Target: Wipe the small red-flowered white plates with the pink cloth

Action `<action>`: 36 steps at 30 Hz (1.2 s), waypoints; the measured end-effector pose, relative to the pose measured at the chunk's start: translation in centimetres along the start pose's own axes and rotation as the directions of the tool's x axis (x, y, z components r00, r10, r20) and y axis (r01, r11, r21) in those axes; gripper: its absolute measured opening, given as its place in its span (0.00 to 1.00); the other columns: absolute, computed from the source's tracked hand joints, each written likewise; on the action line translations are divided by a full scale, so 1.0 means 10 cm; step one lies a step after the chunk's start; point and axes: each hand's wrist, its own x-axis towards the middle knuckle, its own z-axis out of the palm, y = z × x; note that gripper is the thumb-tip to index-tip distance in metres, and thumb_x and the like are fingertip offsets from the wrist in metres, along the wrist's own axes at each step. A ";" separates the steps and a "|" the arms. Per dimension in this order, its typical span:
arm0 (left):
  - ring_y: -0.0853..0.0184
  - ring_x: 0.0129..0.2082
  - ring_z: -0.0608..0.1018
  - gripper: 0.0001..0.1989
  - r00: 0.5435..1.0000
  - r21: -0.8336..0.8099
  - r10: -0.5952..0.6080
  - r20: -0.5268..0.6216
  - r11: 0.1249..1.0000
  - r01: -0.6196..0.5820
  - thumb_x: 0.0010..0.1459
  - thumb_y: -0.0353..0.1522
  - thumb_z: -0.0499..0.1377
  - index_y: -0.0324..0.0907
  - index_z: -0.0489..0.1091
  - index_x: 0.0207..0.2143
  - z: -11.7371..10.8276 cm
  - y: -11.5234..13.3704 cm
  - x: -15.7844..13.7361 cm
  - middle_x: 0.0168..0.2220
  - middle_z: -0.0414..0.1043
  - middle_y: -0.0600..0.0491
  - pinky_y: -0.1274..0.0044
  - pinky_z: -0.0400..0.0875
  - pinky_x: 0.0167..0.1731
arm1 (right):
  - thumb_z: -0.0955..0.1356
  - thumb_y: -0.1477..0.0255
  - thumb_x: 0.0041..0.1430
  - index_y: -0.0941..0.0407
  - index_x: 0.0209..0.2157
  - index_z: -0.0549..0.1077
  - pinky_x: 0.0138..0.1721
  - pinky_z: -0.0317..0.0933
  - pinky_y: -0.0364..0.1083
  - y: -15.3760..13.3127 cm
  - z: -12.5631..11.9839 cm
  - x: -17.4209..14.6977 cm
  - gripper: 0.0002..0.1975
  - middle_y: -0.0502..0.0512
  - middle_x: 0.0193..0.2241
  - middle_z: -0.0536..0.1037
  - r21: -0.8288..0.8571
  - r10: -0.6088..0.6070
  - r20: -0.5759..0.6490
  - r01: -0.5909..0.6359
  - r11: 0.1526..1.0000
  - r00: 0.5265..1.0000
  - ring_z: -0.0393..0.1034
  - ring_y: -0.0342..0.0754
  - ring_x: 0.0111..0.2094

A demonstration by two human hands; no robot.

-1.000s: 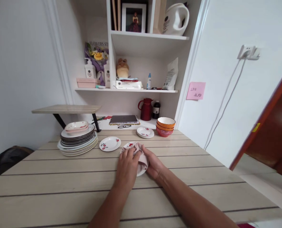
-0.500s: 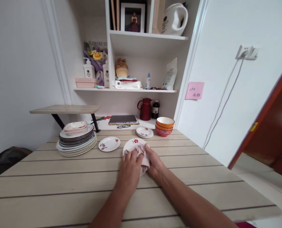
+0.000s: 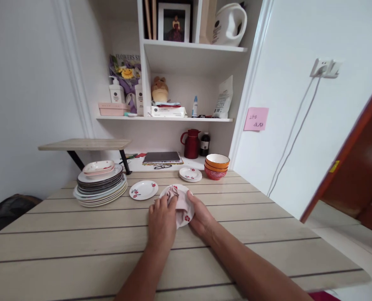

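Observation:
My right hand (image 3: 201, 213) grips the right edge of a white plate (image 3: 188, 205) with red flowers, its thumb on the upper rim. A pale pink cloth (image 3: 181, 203) lies bunched on the plate's face, and my left hand (image 3: 163, 219) presses it there with bent fingers. Part of the plate is hidden under cloth and fingers. Just left of it, a similar flowered plate (image 3: 143, 190) rests flat on the table. Behind, a short stack of small flowered plates (image 3: 190, 174) stands beside stacked orange and red bowls (image 3: 216, 166).
At the left, a tall stack of plates (image 3: 101, 188) stands by a small raised wooden shelf (image 3: 84, 144) with black legs. Along the back are a laptop (image 3: 161, 157), eyeglasses (image 3: 163, 167), a red jug (image 3: 191, 144) and a dark bottle (image 3: 205, 144), below white shelving (image 3: 192, 50).
My left hand has slid the cloth toward the plate's upper left, uncovering a red flower at its lower right. My right hand still holds the plate, which has moved slightly left.

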 end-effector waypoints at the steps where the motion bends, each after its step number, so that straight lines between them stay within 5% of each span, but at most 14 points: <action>1: 0.56 0.45 0.71 0.19 1.000 0.005 0.007 0.002 1.000 -0.007 0.62 0.28 0.52 0.47 0.69 0.53 0.01 0.00 0.00 0.47 0.71 0.46 0.65 0.67 0.42 | 0.65 0.62 0.65 0.61 0.46 0.74 0.44 0.69 0.49 -0.01 0.00 0.00 0.17 0.60 0.38 0.82 0.006 0.005 -0.006 -0.005 1.000 1.000 0.77 0.50 0.37; 6: 0.56 0.46 0.71 0.20 0.983 -0.072 0.177 0.052 0.982 -0.173 0.61 0.26 0.51 0.48 0.69 0.54 0.06 0.06 -0.05 0.48 0.71 0.46 0.64 0.67 0.45 | 0.63 0.61 0.66 0.61 0.46 0.73 0.47 0.69 0.50 -0.08 -0.01 0.01 0.19 0.60 0.35 0.82 0.048 0.089 -0.104 -0.084 0.995 0.991 0.78 0.51 0.37; 10: 0.56 0.48 0.71 0.20 0.948 -0.162 0.307 0.081 0.943 -0.291 0.61 0.27 0.51 0.46 0.69 0.54 0.10 0.10 -0.09 0.49 0.70 0.46 0.64 0.67 0.49 | 0.61 0.58 0.67 0.63 0.44 0.73 0.46 0.69 0.49 -0.11 -0.02 0.00 0.22 0.61 0.33 0.82 0.076 0.161 -0.070 -0.156 0.985 0.984 0.78 0.51 0.36; 16: 0.60 0.47 0.71 0.19 0.952 -0.251 0.295 0.084 0.930 -0.267 0.60 0.27 0.53 0.49 0.69 0.53 0.10 0.06 -0.09 0.49 0.69 0.49 0.68 0.67 0.46 | 0.63 0.60 0.66 0.61 0.43 0.72 0.44 0.70 0.48 -0.08 -0.02 0.00 0.18 0.59 0.32 0.82 0.065 0.116 -0.089 -0.111 0.992 0.989 0.78 0.50 0.33; 25: 0.59 0.45 0.72 0.19 0.979 -0.054 -0.056 0.198 0.996 0.068 0.63 0.27 0.50 0.49 0.70 0.53 0.01 -0.06 0.02 0.47 0.70 0.47 0.68 0.66 0.43 | 0.60 0.63 0.68 0.63 0.49 0.72 0.47 0.69 0.52 -0.11 0.05 -0.02 0.20 0.61 0.38 0.82 0.046 0.075 -0.112 -0.070 0.996 0.991 0.78 0.52 0.37; 32: 0.59 0.48 0.70 0.17 0.938 -0.216 0.215 0.273 0.964 -0.158 0.63 0.28 0.49 0.46 0.70 0.51 0.07 0.04 -0.06 0.49 0.69 0.48 0.69 0.65 0.47 | 0.61 0.60 0.66 0.63 0.48 0.72 0.49 0.68 0.53 -0.19 -0.01 -0.03 0.22 0.62 0.36 0.83 0.084 0.096 -0.114 -0.086 0.993 0.989 0.78 0.54 0.39; 36: 0.60 0.48 0.70 0.18 0.942 -0.256 0.241 0.232 0.950 -0.180 0.63 0.27 0.49 0.47 0.69 0.53 0.08 0.08 -0.06 0.49 0.69 0.49 0.70 0.66 0.47 | 0.62 0.57 0.65 0.65 0.48 0.73 0.51 0.67 0.53 -0.16 0.01 -0.05 0.25 0.63 0.35 0.82 0.070 0.197 -0.053 -0.194 0.979 0.979 0.78 0.55 0.40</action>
